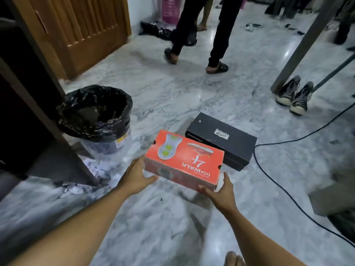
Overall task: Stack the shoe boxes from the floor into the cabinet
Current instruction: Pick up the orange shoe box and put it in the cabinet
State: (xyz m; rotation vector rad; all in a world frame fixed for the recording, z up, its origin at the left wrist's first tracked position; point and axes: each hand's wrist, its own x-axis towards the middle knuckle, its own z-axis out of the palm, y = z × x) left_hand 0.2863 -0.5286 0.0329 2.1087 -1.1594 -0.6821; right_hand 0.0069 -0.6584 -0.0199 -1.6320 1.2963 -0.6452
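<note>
Held between both grips above the grey-veined marble floor (172,96): red-orange cardboard shoe box (184,160), lid on, "WALK" print upside down to the wearer. Appears raised clear of the floor, shadow beneath.

Clasped at the left short end by the left grip (137,174), thumb on the near long side. Clasped at the right near corner by the right grip (223,192), thumb on the near side's lower edge, fingers up the right short end.

Lying flat on the floor just behind, lid on: black rectangular cardboard shoe box (221,140) with white label. Contact between the two boxes not determinable.

Along the left edge of the floor: dark brown wooden cabinet (38,104), interior in shadow. Beside its foot: clear plastic bin with black liner (94,112), torn paper scraps (92,169) around it.

Toward the right edge of the floor: black cable (278,189), pair of grey canvas sneakers (294,95). Further back: another person's legs (224,25) in black trousers and sandals.
</note>
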